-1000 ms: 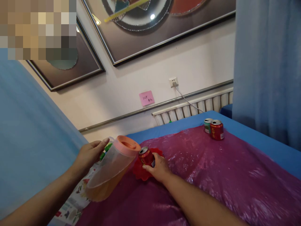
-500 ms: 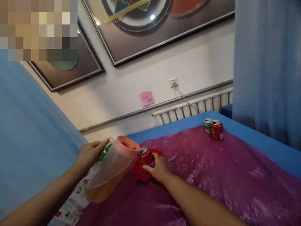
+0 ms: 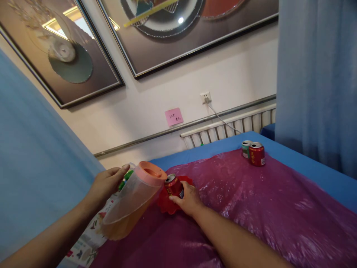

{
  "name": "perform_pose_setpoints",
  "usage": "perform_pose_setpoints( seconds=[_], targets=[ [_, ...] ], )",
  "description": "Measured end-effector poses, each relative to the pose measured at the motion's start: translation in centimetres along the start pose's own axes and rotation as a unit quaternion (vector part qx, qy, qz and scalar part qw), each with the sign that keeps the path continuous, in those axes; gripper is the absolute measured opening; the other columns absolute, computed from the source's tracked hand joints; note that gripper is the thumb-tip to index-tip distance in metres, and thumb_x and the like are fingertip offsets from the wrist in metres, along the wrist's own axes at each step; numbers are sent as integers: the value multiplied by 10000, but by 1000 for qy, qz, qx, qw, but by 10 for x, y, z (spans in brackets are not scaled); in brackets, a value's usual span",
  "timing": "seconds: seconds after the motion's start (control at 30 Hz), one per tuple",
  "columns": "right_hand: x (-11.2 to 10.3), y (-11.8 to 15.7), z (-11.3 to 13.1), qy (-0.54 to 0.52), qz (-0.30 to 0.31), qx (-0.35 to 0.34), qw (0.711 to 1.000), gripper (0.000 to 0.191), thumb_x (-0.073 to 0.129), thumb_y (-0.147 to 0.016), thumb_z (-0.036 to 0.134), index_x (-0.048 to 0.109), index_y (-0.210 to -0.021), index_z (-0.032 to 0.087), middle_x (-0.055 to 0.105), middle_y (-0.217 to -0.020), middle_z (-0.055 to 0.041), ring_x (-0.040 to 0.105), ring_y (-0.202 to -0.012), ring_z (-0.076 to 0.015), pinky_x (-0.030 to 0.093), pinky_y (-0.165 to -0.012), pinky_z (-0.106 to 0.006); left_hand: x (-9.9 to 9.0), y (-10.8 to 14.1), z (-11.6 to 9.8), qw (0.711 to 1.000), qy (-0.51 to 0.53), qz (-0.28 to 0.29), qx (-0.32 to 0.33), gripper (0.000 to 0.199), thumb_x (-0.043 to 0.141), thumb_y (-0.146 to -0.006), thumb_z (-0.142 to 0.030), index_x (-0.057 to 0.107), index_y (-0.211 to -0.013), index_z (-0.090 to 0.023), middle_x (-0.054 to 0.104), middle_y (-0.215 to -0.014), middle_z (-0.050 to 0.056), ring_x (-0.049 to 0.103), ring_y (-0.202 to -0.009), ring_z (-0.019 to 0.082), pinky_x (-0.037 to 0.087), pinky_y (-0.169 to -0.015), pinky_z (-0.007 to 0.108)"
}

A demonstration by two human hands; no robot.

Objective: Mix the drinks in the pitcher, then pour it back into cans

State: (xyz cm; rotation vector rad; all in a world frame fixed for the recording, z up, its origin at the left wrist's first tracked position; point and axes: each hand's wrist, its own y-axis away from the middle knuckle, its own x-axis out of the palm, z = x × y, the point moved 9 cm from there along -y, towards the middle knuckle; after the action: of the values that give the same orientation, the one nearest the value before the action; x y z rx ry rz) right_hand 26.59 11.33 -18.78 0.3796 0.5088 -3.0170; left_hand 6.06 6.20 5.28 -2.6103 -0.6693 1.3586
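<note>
My left hand [image 3: 107,184] is closed on the handle side of a clear plastic pitcher [image 3: 131,204] with an orange lid [image 3: 152,173]. The pitcher tilts to the right and holds amber liquid low along its side. Its lid edge meets or nearly meets the top of a red drink can [image 3: 173,186]; whether liquid flows there I cannot make out. My right hand [image 3: 188,199] grips this can, which leans slightly to the left. Beneath the can lies a red scalloped dish [image 3: 167,204], partly hidden by the can and my hand.
A second red can [image 3: 257,154] and a green can [image 3: 245,149] stand at the back right. Pink plastic sheeting [image 3: 237,197] covers much of the blue surface [image 3: 295,160]. Patterned white material [image 3: 83,245] lies at lower left. Blue curtains [image 3: 315,74] hang at both sides.
</note>
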Motion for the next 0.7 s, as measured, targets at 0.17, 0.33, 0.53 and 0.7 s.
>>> perform_pose_setpoints(
  seconds=[0.17,0.33,0.53,0.7],
  targets=[
    [-1,0,1,-1,-2,-1,1000,490,887,-759,392,680,-1163,207,780,-1116,-81,718,-1038,-277,506,-901,-352,0,-3,3,1000,3,0,2,629,610,-732,-786,377,-489,-255,339,-440,-51,311,-456,124,249,-471,269],
    [0,0,0,-4,1,6,1000,487,884,-759,390,682,-1166,214,781,-1103,-76,720,-1047,-276,510,-893,-347,-1,-3,4,1000,4,0,3,635,617,-724,-797,379,-495,-255,329,-447,-58,308,-458,121,248,-469,269],
    [-1,0,1,-5,-3,-3,1000,470,879,-762,388,684,-1153,215,780,-1107,-78,722,-1045,-278,512,-893,-351,-1,-1,3,1000,0,-1,5,636,616,-737,-794,385,-503,-249,355,-444,-52,329,-462,123,261,-479,268],
    [0,0,0,-5,-2,-3,1000,473,882,-760,392,686,-1153,215,779,-1118,-80,718,-1056,-280,510,-898,-353,0,-1,1,1000,2,3,4,613,616,-754,-765,375,-516,-254,341,-440,-56,322,-462,125,257,-477,278]
  ],
)
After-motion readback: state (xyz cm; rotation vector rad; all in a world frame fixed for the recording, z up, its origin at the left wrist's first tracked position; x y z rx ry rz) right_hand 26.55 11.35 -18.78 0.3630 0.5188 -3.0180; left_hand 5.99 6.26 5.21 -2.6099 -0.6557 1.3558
